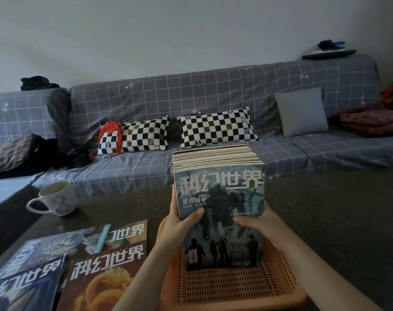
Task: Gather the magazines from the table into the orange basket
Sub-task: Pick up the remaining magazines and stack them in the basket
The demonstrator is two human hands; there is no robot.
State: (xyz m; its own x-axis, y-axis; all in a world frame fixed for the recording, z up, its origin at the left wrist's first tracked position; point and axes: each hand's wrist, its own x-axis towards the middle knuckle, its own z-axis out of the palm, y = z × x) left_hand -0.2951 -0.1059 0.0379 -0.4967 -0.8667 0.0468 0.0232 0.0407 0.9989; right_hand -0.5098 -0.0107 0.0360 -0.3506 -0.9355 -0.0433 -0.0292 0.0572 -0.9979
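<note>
A thick stack of magazines (220, 194) stands upright on its lower edge inside the orange basket (231, 286), its teal cover facing me. My left hand (179, 227) grips the stack's left side with the thumb across the cover. Opposite it, my right hand (258, 223) holds the right side, thumb on the cover too. Several more magazines (96, 261) lie flat and overlapping on the dark table (128, 205), to the left of the basket.
A white mug (56, 198) with liquid stands at the table's far left. Beyond the table runs a grey checked sofa (191, 93) with two black-and-white checkered pillows (215, 127), a grey cushion (302, 112) and dark clothes at the left.
</note>
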